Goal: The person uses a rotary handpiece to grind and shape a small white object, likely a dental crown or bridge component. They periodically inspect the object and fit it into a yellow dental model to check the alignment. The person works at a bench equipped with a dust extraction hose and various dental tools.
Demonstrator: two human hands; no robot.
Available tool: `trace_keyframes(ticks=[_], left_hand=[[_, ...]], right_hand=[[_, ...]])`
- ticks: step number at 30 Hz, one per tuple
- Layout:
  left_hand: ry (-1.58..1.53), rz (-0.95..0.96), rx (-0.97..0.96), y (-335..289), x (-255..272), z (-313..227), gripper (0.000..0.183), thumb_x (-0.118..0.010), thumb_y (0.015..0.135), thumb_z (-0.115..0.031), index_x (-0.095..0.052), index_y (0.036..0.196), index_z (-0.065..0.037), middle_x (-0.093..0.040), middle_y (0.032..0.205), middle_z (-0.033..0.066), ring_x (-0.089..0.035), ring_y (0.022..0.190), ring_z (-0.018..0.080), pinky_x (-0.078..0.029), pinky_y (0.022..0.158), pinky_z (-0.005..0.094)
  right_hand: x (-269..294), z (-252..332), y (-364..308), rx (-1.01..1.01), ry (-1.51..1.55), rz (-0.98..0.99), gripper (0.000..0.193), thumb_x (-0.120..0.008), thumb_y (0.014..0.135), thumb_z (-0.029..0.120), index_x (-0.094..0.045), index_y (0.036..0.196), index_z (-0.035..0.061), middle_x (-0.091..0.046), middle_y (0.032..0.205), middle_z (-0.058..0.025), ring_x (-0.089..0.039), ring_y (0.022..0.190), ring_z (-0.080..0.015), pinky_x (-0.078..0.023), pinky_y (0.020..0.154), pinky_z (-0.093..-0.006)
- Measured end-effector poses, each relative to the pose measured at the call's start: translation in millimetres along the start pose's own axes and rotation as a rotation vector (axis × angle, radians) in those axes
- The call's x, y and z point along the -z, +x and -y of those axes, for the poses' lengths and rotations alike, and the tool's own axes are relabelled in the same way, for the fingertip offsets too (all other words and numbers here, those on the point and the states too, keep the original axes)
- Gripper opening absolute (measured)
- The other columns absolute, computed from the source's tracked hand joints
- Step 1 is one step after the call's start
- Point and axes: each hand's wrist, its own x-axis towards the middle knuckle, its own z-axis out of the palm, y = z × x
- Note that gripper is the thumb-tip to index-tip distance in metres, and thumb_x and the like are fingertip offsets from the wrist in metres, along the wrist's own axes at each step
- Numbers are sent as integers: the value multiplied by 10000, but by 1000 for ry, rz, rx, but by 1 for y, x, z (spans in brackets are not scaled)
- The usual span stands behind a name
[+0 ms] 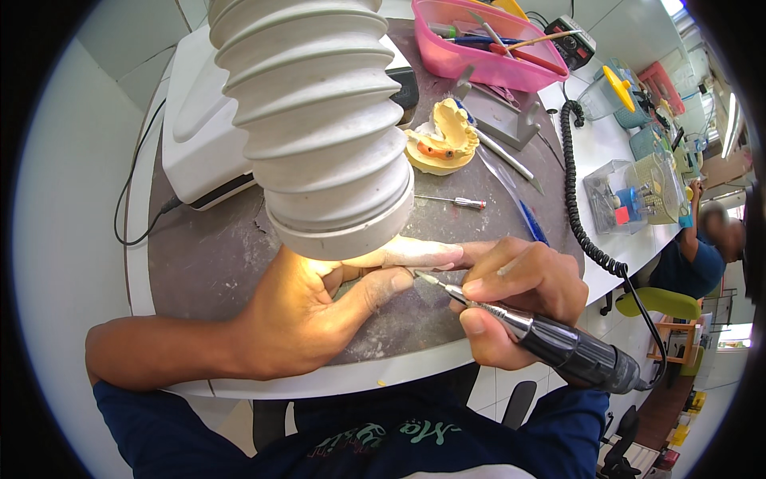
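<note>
My right hand [519, 299] grips a black and silver rotary handpiece [558, 339] like a pen, its tip pointing left. The small bur [423, 275] at its end meets my left fingertips. With thumb and index finger pressed together, my left hand [319, 311] pinches a small pale piece, mostly hidden by the fingers and too small to name. White dust coats those fingers. Right above them is the mouth of a ribbed white hose [327, 136], and bright light falls on the hand. Beyond lies a yellow plaster dental model [443, 140] with an orange-pink patch.
A small screwdriver [459, 201] and a slim knife [511, 158] lie on the dusty grey mat [215, 267]. A pink basket [487, 60] of tools stands at the back. A white machine [199, 120] is at left. The handpiece's coiled black cord [574, 191] runs down the right side.
</note>
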Motion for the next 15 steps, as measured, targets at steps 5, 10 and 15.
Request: trace_keyframes(ticks=[5, 10, 15], left_hand=[[-16, -2, 5, -1, -1, 0, 291, -523, 985, -78, -598, 1252, 11, -626, 1155, 82, -576, 1011, 121, -463, 891, 270], [-33, 4, -6, 0, 1, 2, 296, -522, 986, -84, -588, 1256, 20, -619, 1229, 102, -576, 1034, 126, -461, 910, 277], [-41, -6, -8, -1, 0, 2, 295, -521, 985, -80, -592, 1254, 19, -627, 1199, 95, -573, 1028, 127, -459, 907, 279]], right_hand=[[1, -1, 0, 6, 11, 12, 159, -716, 685, -32, -624, 811, -63, -655, 711, -136, -680, 631, -215, -602, 780, -435], [0, -5, -3, 40, 65, -31, 158, -707, 688, -39, -618, 815, -70, -653, 710, -144, -678, 630, -225, -602, 776, -447], [-2, -7, -4, 68, 45, -27, 156, -708, 686, -35, -619, 810, -67, -655, 714, -141, -678, 629, -229, -603, 773, -445]])
